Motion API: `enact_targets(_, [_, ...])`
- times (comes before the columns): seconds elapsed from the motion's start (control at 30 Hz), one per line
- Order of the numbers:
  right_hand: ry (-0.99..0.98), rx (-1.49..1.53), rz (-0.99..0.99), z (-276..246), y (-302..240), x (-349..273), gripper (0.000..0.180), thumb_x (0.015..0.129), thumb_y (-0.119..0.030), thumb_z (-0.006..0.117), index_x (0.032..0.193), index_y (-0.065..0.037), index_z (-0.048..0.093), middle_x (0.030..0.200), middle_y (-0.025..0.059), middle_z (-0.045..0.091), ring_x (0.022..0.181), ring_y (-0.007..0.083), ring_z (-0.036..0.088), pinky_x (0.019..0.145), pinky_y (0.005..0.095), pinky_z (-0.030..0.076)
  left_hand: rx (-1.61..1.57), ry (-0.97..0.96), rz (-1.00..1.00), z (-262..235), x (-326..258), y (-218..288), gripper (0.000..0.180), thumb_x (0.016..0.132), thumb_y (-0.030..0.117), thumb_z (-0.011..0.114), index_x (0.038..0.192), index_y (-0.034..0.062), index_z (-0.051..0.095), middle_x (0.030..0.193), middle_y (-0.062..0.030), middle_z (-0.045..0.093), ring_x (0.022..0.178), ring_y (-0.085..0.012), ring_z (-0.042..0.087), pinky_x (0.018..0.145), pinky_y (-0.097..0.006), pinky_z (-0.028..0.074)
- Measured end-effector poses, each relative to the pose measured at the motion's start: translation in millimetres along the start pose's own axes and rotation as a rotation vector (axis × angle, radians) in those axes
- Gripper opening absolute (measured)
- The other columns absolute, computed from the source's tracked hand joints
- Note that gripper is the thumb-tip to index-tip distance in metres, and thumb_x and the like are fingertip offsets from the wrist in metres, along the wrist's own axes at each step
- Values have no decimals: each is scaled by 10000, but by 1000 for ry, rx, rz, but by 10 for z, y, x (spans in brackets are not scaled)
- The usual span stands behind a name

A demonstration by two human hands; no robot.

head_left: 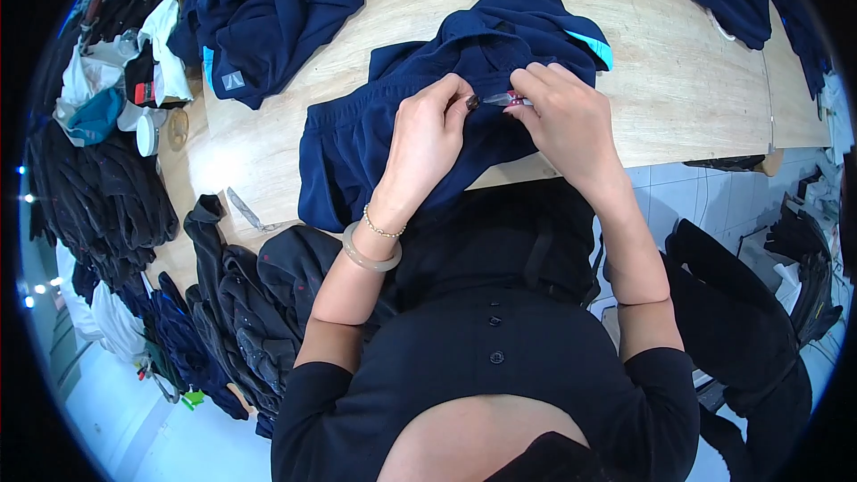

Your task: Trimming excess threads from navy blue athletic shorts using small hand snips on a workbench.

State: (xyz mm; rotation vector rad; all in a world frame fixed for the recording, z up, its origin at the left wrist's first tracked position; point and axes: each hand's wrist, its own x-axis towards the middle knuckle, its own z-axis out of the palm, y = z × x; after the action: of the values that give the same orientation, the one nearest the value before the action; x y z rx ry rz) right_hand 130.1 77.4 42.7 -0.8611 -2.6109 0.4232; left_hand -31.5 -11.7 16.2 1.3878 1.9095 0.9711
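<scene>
Bright, cool white light in a fisheye view with a dark rim.

The wooden table point(661, 80) is well lit, with pale glare toward its left end; small lights point(29, 198) flare at the far left. The floor point(116, 411) at lower left nearly washes out to bluish white, while the black shirt point(437, 330) and navy garment point(353, 129) lose detail in darkness. Left hand point(431, 125) and right hand point(567, 116) look fairly sharp. Toward the rim, lines bend and soften.
</scene>
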Motion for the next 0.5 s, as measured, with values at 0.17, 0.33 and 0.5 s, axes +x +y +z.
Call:
enact_targets(0.17, [-12,90,76,-46,113,-36,185,755,-77,734,873,-40,596,802,40,624,754,169,623,660,272,501,-87,-138,133,-119,-84,15,41,900,4,579,910,-29,602,910,-104,649,747,-162,624,668,-256,483])
enact_targets(0.33, [397,1135,577,7,291,-95,134,903,-138,681,940,-25,620,855,8,650,712,26,548,611,164,397,-48,-123,95,-123,-87,244,98,842,31,661,918,-16,621,949,-107,604,796,-211,613,693,-292,494])
enact_targets(0.5, [439,1405,627,348,381,-151,132,914,-183,672,940,-62,625,822,-32,622,634,-8,427,527,166,259,155,194,140,337,174,165,176,782,97,738,915,26,647,930,-98,571,812,-254,616,668,-327,510])
